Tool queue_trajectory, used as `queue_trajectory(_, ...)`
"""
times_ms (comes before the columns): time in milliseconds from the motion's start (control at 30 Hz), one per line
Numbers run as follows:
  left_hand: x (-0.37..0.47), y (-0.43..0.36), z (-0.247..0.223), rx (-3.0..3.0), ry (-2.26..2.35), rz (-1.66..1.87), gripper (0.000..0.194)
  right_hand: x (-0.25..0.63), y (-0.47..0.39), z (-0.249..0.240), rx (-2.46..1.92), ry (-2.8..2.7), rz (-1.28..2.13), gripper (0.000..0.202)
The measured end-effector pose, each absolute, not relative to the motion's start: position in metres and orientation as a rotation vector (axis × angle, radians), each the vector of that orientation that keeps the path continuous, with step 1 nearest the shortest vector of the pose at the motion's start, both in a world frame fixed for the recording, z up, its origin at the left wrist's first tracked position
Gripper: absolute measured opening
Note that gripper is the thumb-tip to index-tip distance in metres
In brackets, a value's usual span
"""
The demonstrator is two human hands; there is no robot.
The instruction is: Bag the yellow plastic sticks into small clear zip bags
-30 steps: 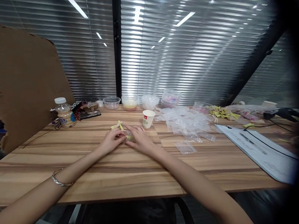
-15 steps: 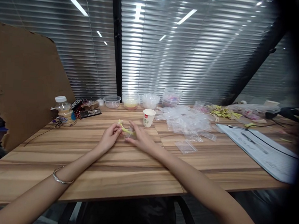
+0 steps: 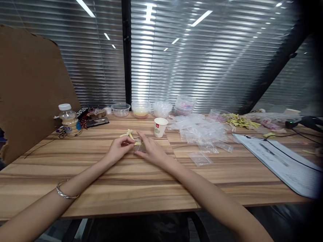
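Observation:
A thin yellow strip [image 3: 130, 134] with pale ends is pinched in my left hand [image 3: 120, 147], whose fingers are closed near the middle of the table. Facing it, my right hand [image 3: 152, 149] holds a small clear bag [image 3: 140, 146] between thumb and fingers. One yellow end lies at the bag's mouth, between the two hands; how far it is inside I cannot tell. A white paper cup [image 3: 160, 127] stands upright just behind my right hand.
Clear bags [image 3: 201, 130] lie heaped right of the cup, with yellow strips [image 3: 240, 121] farther right. A clipboard [image 3: 279, 161] rests at the right. Plastic bowls [image 3: 140, 109] line the back. A capped bottle [image 3: 70, 121] and cardboard [image 3: 29, 83] stand left.
The yellow strip has shifted between my hands, and one end is now beside the bag's mouth. My left hand has turned slightly toward my right hand.

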State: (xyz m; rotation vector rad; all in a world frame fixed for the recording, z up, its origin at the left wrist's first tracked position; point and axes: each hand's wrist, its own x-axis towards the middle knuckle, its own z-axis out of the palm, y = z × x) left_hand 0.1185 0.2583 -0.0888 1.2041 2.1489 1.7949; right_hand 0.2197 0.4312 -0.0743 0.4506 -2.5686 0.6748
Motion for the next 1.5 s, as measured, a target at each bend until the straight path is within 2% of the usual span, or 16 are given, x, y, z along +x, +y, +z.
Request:
queue_trajectory(200,0.114,0.258,-0.096,1.193,2.18,1.752,0.016,0.22,0.429,-0.076,0.493,-2.586,0.614,0.084)
queue_trajectory(433,0.12,0.257,-0.091,1.258,2.266,1.64,0.015,0.224,0.425,-0.072,0.534,-2.584,0.639,0.081)
queue_trajectory(900,0.126,0.256,-0.076,1.342,2.083,1.475,0.025,0.224,0.426,-0.073,0.454,-2.543,0.689,0.075)
queue_trajectory(1133,0.123,0.259,-0.083,1.445,2.003,1.436,0.023,0.222,0.427,-0.073,0.428,-2.575,0.758,0.077)
queue_trajectory(1333,0.119,0.262,-0.089,1.274,1.996,1.614,0.024,0.218,0.429,-0.072,0.441,-2.499,1.027,0.068)
queue_trajectory(1500,0.118,0.261,-0.09,1.214,1.906,1.712,0.037,0.205,0.438,-0.077,0.272,-2.266,1.604,0.045)
